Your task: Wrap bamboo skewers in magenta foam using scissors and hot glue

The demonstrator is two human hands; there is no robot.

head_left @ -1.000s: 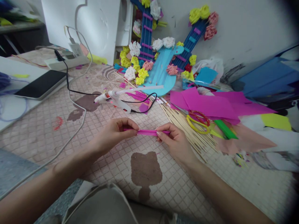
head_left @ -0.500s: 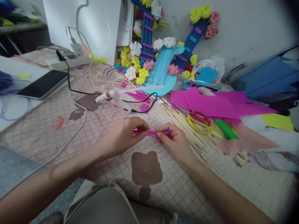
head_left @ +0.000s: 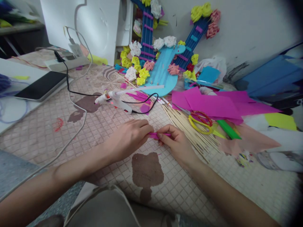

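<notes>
A thin strip of magenta paper [head_left: 153, 136], rolled or folded narrow, stretches between my two hands above the table's middle. My left hand [head_left: 132, 137] is closed over its left end, hiding that part under the fingers. Thumb and fingers of my right hand [head_left: 176, 143] pinch the other end. Just beyond my hands lies a white glue gun [head_left: 115, 101] with a clear glue stick in its back. Several finished magenta strips [head_left: 139, 97] rest behind the gun.
Bamboo sticks [head_left: 187, 126], yellow-and-red scissors [head_left: 201, 122] and magenta paper sheets [head_left: 213, 104] lie to the right. Paper-flowered guitar shapes [head_left: 163, 72] lean at the back wall. On the left are a phone [head_left: 42, 85], a power strip [head_left: 66, 63] and a grey cable [head_left: 81, 124].
My left hand has turned over and its fingers now cover the strip's left end, which showed before. My right hand keeps its pinch in nearly the same place.
</notes>
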